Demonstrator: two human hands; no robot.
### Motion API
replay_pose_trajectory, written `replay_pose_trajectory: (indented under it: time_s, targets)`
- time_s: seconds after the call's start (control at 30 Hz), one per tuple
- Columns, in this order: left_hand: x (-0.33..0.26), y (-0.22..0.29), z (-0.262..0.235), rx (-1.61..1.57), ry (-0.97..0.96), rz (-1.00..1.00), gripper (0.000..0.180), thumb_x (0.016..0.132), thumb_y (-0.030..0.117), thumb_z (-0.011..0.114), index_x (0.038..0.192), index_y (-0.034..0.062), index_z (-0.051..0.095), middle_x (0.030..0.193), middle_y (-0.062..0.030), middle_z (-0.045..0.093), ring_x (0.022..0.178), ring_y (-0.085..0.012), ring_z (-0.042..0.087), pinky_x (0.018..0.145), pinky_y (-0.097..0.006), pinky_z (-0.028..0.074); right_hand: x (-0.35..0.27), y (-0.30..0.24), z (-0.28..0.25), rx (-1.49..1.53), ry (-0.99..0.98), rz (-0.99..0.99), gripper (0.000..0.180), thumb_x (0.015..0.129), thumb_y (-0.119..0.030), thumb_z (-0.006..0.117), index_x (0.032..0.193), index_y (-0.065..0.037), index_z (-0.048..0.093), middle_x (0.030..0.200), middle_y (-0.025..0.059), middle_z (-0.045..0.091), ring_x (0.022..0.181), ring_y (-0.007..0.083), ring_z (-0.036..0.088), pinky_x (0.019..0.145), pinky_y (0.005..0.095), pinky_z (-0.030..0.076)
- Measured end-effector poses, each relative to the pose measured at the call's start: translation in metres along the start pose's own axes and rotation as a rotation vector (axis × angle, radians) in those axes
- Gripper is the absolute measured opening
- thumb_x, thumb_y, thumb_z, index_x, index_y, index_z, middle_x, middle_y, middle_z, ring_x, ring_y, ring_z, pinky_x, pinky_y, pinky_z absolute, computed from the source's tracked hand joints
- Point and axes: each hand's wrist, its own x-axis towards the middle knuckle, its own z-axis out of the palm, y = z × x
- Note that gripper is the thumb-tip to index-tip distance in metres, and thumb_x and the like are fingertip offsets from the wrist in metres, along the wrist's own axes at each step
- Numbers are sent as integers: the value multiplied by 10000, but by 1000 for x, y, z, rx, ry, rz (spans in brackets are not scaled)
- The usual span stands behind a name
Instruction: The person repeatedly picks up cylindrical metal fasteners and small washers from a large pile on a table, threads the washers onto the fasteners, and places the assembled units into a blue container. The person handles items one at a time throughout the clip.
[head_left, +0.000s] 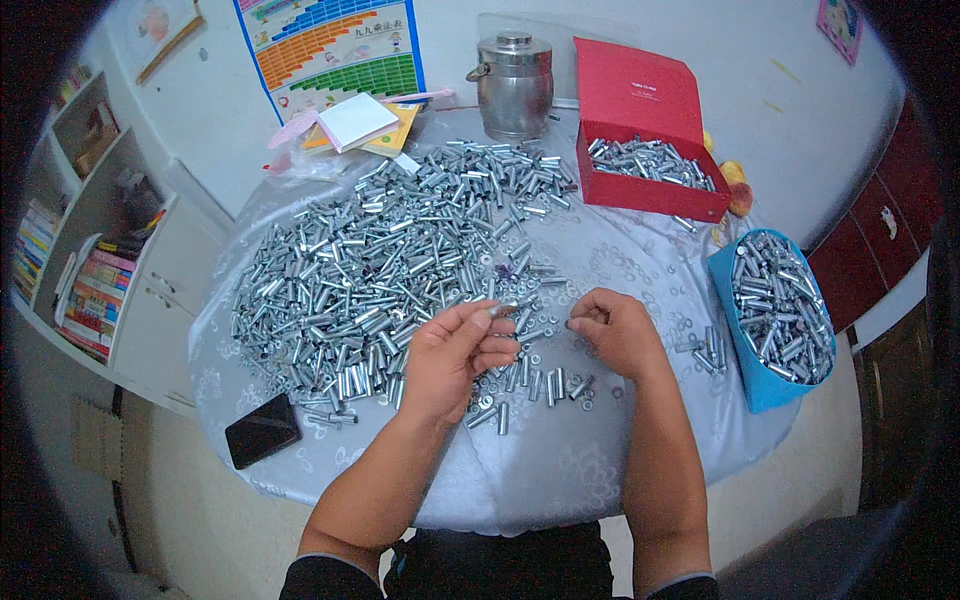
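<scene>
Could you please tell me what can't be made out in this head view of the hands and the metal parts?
- Left hand: a small metal sleeve at its fingertips; the curled fingers hide how it is gripped.
- Right hand: closed, knuckles up; whatever it holds is hidden.
- Washers by the hands: too small to count.
- Blue bin and red box: the top layer of parts hides their depth.
- Phone: screen dark.

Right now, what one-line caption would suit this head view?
Two bare hands, left and right, pinch small metal parts over a table heaped with silver sleeves.
</scene>
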Motion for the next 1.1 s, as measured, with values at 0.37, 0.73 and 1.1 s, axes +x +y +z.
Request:
replay_pose_trajectory:
  time_s: [0.37, 0.73, 1.1]
  targets:
    - [4, -9, -2, -54, -98, -84, 258, 955, 142, 547, 1136, -37, 589, 937, -142, 683, 743, -187, 691, 648, -275, 588, -6, -30, 8, 758, 6, -55, 143, 843, -76, 668, 950, 18, 657, 785, 43, 654, 659, 94, 576, 599, 223, 467]
    - [5, -14, -2, -88, -149, -147, 252, 969, 132, 521, 1124, -55, 589, 951, -164, 678, 789, -198, 696, 681, -277, 592, -10, -39, 17, 699, 1, -21, 158, 871, -76, 631, 986, 32, 646, 805, 47, 629, 686, 112, 585, 646, 235, 490]
    - [6, -14, -6, -217, -166, -203, 260, 975, 133, 502, 1126, -63, 582, 951, -168, 680, 792, -192, 697, 692, -271, 594, -11, -37, 26, 549, 79, -184, 171, 885, -91, 636, 1034, -13, 672, 885, 52, 664, 763, 119, 610, 685, 254, 503]
